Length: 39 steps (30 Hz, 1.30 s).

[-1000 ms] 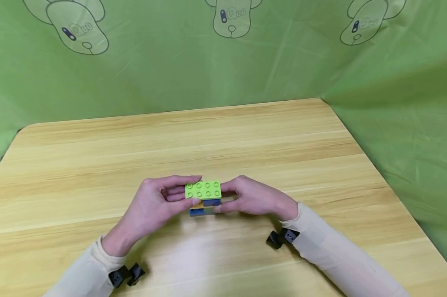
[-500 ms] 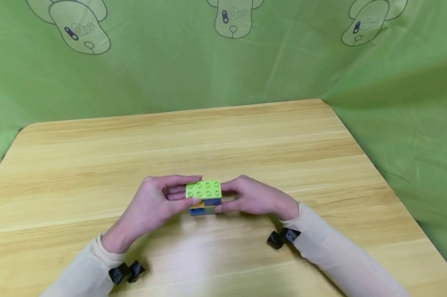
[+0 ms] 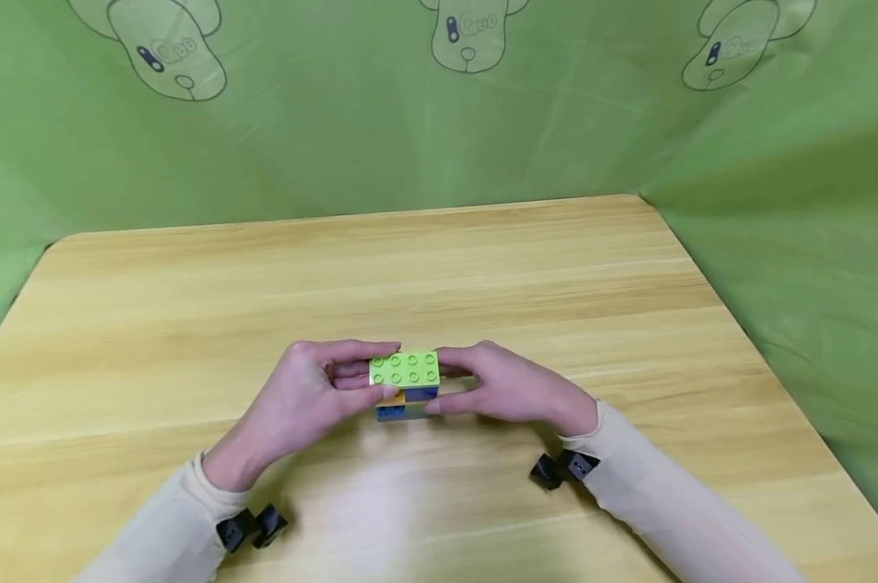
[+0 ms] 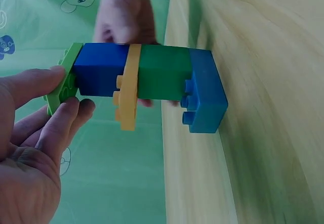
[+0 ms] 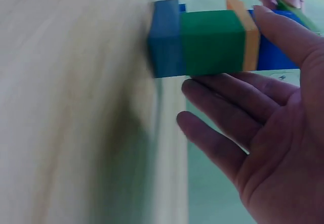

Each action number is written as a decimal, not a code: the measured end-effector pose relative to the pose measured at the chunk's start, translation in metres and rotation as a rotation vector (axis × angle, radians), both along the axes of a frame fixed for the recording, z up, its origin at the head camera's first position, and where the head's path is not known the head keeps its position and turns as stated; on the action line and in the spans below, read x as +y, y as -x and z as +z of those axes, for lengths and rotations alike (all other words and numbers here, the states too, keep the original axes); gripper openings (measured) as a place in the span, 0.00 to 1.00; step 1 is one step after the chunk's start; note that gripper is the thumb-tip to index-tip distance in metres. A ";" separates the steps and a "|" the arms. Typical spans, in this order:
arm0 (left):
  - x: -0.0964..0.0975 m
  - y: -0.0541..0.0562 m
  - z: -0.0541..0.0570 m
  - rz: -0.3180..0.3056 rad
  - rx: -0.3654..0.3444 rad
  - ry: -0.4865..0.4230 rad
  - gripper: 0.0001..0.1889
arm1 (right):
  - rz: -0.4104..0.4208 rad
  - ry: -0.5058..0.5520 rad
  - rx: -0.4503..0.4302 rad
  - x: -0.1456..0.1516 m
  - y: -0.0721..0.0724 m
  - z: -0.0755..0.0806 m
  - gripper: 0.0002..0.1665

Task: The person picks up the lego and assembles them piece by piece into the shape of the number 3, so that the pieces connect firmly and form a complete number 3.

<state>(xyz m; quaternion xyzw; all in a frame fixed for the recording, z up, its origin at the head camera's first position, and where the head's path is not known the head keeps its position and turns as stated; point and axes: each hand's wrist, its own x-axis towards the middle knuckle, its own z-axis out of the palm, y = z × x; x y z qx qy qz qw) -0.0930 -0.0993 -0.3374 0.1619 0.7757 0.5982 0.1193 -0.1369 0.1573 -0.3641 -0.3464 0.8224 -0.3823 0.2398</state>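
A stack of toy building bricks stands upright between both hands, close over the table; whether it touches the wood I cannot tell. From the bottom up come a blue brick [image 4: 210, 92], a green brick [image 4: 164, 72], a thin orange plate [image 4: 132, 77], a dark blue brick [image 4: 101, 70] and a lime green plate [image 3: 413, 369] with studs on top. My left hand [image 3: 304, 393] pinches the lime plate between thumb and fingers; in the left wrist view the plate sits tilted on the dark blue brick. My right hand [image 3: 512, 385] grips the stack from the right, thumb near the orange plate, fingers behind.
The wooden table [image 3: 191, 300] reaches back to a green curtain [image 3: 337, 121] with printed dog-like faces. More curtain hangs along the right side. Small black devices [image 3: 252, 528] are strapped at the wrists, over beige sleeves [image 3: 672, 494].
The whole head view has shifted slightly. Both hands keep the same hold on the stack, with no clear movement against it.
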 end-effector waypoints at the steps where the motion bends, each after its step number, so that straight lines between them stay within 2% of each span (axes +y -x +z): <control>1: 0.001 0.001 0.000 -0.003 0.003 0.004 0.22 | -0.006 0.017 0.004 0.001 -0.001 0.002 0.29; 10: 0.000 0.000 0.002 -0.013 0.029 0.027 0.22 | -0.016 0.138 0.050 0.004 -0.007 0.012 0.38; 18: 0.001 -0.001 0.002 -0.021 0.037 0.023 0.22 | -0.002 0.296 0.066 0.002 -0.009 0.009 0.31; 29: 0.001 0.000 -0.002 -0.028 0.044 0.031 0.21 | -0.001 0.345 0.072 0.000 -0.008 0.008 0.23; 39: 0.001 0.001 0.001 -0.034 0.054 0.048 0.20 | -0.006 0.401 0.012 0.000 -0.006 0.007 0.25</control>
